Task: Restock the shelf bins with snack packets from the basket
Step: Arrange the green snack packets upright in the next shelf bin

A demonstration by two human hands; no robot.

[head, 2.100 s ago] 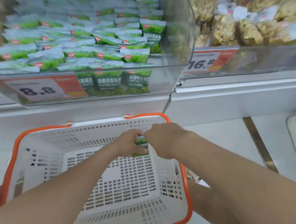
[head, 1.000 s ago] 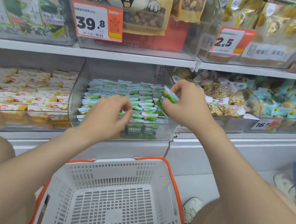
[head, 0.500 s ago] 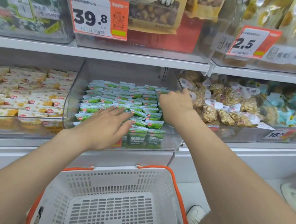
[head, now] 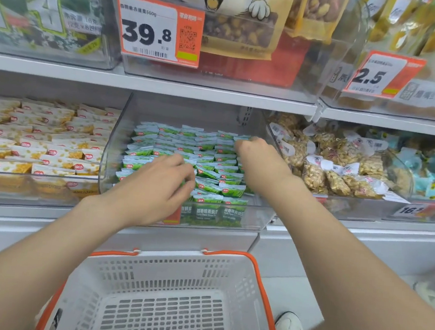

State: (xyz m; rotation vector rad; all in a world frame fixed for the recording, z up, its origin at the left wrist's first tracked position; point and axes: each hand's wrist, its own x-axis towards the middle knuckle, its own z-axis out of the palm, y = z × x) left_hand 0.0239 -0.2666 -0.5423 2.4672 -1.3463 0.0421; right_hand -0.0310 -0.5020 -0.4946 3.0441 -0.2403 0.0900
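Store shelf run, clear bins side by side. White basket below shows no packets. Your middle bin holds the green snack packets in rows. Left hand lies on the front rows, fingers bent down. Right hand sits back right, fingers tucked from view. Can't tell whether either holds a packet. Seat packets flat; keep rows tight.
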